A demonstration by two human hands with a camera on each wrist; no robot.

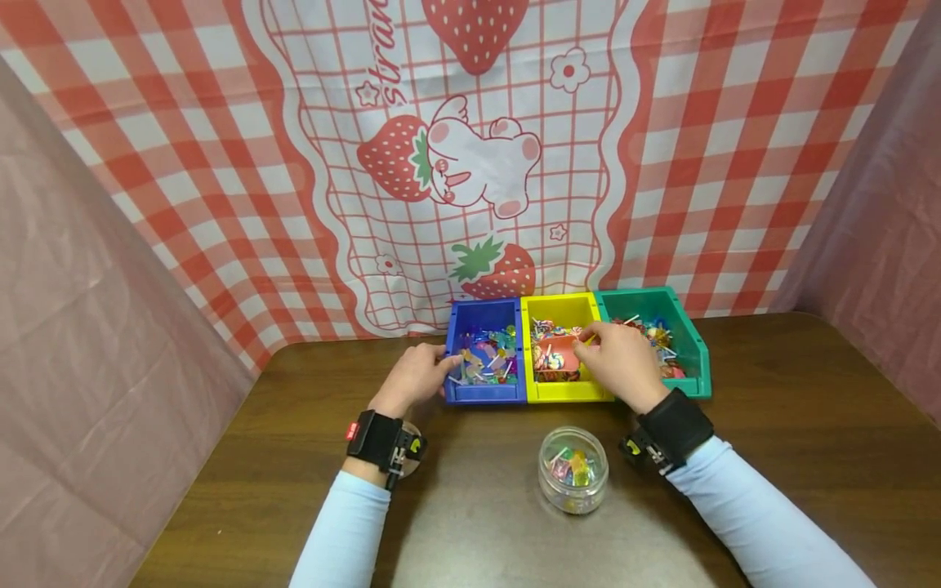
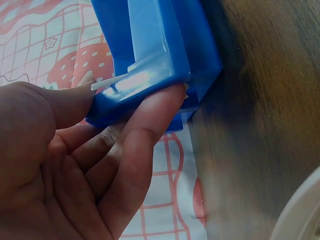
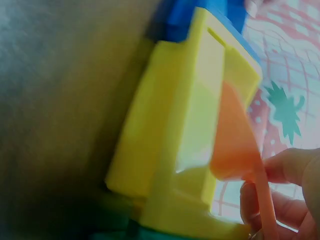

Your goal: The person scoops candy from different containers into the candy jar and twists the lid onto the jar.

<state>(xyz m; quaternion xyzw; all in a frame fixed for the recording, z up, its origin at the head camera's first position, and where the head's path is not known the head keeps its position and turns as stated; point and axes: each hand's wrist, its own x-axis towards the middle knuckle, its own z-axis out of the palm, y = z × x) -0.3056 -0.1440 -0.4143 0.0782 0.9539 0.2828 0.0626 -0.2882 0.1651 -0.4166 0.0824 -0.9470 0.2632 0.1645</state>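
Three joined bins stand at the table's far edge: a blue bin (image 1: 485,393), a yellow bin (image 1: 569,393) and a green bin (image 1: 695,353), each holding wrapped candies and lollipops. My left hand (image 1: 417,376) grips the blue bin's near left corner; in the left wrist view the hand (image 2: 75,165) has thumb and fingers clamped on the blue bin's (image 2: 165,50) wall. My right hand (image 1: 621,363) is over the yellow bin and pinches the handle of an orange scoop (image 1: 556,353). The right wrist view shows the scoop (image 3: 232,135) inside the yellow bin (image 3: 175,130), held by my fingers (image 3: 290,185).
A clear round jar (image 1: 573,469) with a few colourful candies stands on the dark wooden table (image 1: 809,457) in front of the bins, between my forearms. A red checked strawberry cloth (image 1: 456,163) hangs behind, and pink sheets close off both sides.
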